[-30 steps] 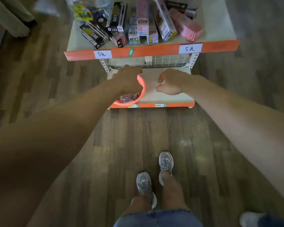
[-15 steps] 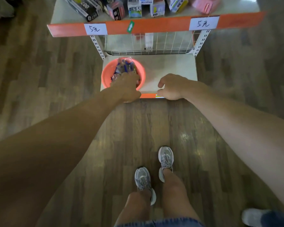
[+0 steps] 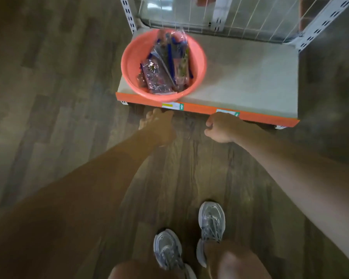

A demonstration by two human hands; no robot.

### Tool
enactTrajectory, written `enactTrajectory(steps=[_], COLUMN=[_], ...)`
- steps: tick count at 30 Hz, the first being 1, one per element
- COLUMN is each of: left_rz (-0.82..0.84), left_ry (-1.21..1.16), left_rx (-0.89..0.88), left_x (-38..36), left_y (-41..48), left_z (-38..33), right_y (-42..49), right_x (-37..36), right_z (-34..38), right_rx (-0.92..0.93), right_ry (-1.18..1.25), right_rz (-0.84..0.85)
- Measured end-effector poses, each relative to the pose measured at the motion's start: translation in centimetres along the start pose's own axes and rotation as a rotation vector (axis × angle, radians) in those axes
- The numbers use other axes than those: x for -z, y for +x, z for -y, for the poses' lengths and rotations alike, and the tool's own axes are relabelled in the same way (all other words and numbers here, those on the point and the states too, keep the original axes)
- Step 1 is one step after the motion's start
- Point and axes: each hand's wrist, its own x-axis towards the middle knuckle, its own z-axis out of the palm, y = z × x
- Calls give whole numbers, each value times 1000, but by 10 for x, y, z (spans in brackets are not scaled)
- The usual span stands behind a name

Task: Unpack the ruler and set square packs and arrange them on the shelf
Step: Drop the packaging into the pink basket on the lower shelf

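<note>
- Upper centre of frame: pink basin (image 3: pixel 130 65) stands on the left part of the lower shelf (image 3: pixel 240 77), at its orange front edge (image 3: pixel 199 108).
- Ruler and set square packs (image 3: pixel 165 69), in clear wrap, are all piled inside the basin; none lies on the shelf board.
- Left hand (image 3: pixel 159 127), just below the edge: fingers relaxed, empty, slightly blurred.
- Right hand (image 3: pixel 224 127), to its right: fingers curled in, holding nothing.
- Judgement: task barely begun. Every pack is yet to be lifted out and arranged.
</note>
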Motion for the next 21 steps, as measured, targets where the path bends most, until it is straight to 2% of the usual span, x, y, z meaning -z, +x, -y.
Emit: enactTrajectory(steps=[11, 21], left_rz=[1, -6], left_ry=[-20, -40], left_rx=[59, 85], left_x=[-122, -178], left_y=[117, 184], left_z=[35, 44], right_y=[164, 270], right_x=[-118, -166], right_z=[3, -9], right_rx=[51, -15], right_ry=[-31, -73], right_rz=[-11, -59])
